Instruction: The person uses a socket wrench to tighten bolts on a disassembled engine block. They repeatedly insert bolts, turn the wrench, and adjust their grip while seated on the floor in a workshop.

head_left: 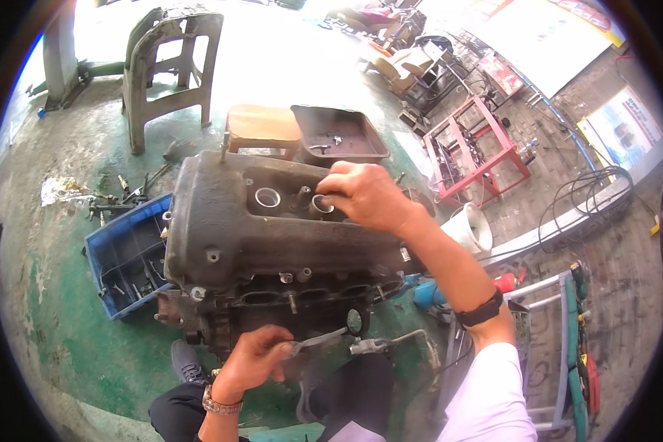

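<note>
A dark, grimy engine (pixel 199 214) with its valve cover on stands in front of me. A pale ring (pixel 267 197) lines one round hole in the cover's recess. My right hand (pixel 365 191) reaches over the cover from the right, fingers closed at the rim of a second ringed hole (pixel 322 208). Whatever the fingertips may pinch is hidden. Below the near side of the engine, my left hand (pixel 254 357) is closed on a slim grey metal bar (pixel 320 339). The bar points right toward a small round part (pixel 355 321); I cannot tell whether they join.
A blue divided crate (pixel 125 276) with small parts sits left of the engine. Behind are a wooden stool (pixel 264 127), a dark tray (pixel 342 136) and an upturned chair-like stool (pixel 173 74). A red frame (pixel 479 151) and metal rack (pixel 560 353) stand right.
</note>
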Demonstrator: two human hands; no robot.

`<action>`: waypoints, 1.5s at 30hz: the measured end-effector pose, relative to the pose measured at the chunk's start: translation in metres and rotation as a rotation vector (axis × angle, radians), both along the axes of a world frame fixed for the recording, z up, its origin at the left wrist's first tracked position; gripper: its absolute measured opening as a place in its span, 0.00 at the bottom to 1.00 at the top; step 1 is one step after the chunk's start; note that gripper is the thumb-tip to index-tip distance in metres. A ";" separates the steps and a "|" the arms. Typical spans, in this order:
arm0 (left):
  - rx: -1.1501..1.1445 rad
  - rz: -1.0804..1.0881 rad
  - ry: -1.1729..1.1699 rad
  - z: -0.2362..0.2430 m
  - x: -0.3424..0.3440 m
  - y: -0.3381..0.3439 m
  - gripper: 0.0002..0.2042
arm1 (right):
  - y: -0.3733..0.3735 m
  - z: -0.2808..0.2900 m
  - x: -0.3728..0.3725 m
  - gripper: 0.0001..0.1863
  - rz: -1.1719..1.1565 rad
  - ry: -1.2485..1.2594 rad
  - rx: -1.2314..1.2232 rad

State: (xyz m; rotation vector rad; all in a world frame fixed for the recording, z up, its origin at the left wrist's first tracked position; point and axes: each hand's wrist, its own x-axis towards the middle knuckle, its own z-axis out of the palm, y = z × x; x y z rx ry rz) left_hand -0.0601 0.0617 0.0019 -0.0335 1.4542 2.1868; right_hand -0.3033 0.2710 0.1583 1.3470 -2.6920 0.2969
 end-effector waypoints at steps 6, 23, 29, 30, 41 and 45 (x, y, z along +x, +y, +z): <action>-0.065 -0.010 0.022 0.000 -0.001 -0.003 0.12 | -0.033 -0.011 -0.002 0.09 0.079 -0.016 0.053; -0.033 -0.017 0.002 0.008 -0.002 -0.002 0.10 | -0.044 -0.011 -0.005 0.06 0.152 0.029 0.185; -0.032 -0.017 0.008 0.006 -0.001 -0.001 0.10 | -0.049 -0.009 -0.004 0.06 0.140 0.048 0.268; -0.054 -0.021 0.006 0.006 -0.001 -0.001 0.10 | -0.050 -0.009 -0.003 0.06 0.133 0.052 0.281; 0.024 0.017 0.012 0.001 0.000 -0.004 0.11 | 0.016 0.007 -0.013 0.08 -0.068 0.086 -0.042; 0.003 0.006 0.007 0.001 -0.002 -0.002 0.09 | 0.074 0.013 -0.014 0.08 -0.194 0.053 0.132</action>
